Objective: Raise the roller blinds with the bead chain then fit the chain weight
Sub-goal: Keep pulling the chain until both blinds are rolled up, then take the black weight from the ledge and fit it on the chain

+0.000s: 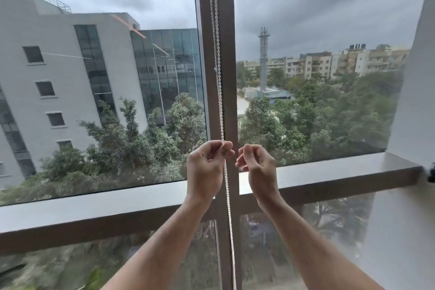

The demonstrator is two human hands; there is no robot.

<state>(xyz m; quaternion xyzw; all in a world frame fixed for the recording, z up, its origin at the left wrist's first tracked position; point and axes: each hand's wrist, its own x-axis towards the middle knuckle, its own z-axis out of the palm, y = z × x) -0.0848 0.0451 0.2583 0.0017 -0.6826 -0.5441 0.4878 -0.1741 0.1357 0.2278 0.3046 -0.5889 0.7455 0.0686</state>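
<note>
A white bead chain (219, 92) hangs as two strands in front of the dark vertical window post (229, 77) and runs down past the bottom of the view. My left hand (207, 167) pinches the chain at about sill height, thumb and fingers closed on it. Just to the right of the chain, my right hand (257, 165) has its fingers curled and holds nothing that I can see. No blind fabric and no chain weight are in view.
A grey window sill ledge (329, 172) runs across behind my hands. Large glass panes lie on both sides of the post. A white wall (414, 101) stands at the right, with a small dark fitting (432, 172) at the ledge's end.
</note>
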